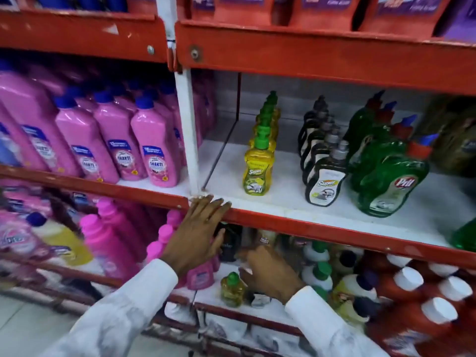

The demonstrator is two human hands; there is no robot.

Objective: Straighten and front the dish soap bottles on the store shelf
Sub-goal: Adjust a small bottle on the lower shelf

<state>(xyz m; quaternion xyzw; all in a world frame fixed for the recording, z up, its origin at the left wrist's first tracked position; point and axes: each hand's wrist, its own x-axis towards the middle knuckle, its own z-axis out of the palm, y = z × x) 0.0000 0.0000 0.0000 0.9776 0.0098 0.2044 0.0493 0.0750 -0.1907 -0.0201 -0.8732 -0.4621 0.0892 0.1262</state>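
On the middle shelf (270,204) stand three front-to-back rows of dish soap: yellow bottles with green caps (258,167), dark bottles with grey caps (325,180) and large green Pril bottles (391,184), the front one tilted. My left hand (199,234) lies flat with fingers spread on the shelf's red front edge. My right hand (268,271) is inside the lower shelf, fingers apart and curled, beside a small yellow bottle with a green cap (232,289); it holds nothing that I can see. A dark bottle (230,242) stands behind my hands.
Pink detergent bottles with blue caps (154,148) fill the bay at left. Pink bottles (108,240) crowd the lower left. Red bottles with white caps (412,292) and green-capped white ones (318,273) pack the lower right. A white upright post (186,130) divides the bays.
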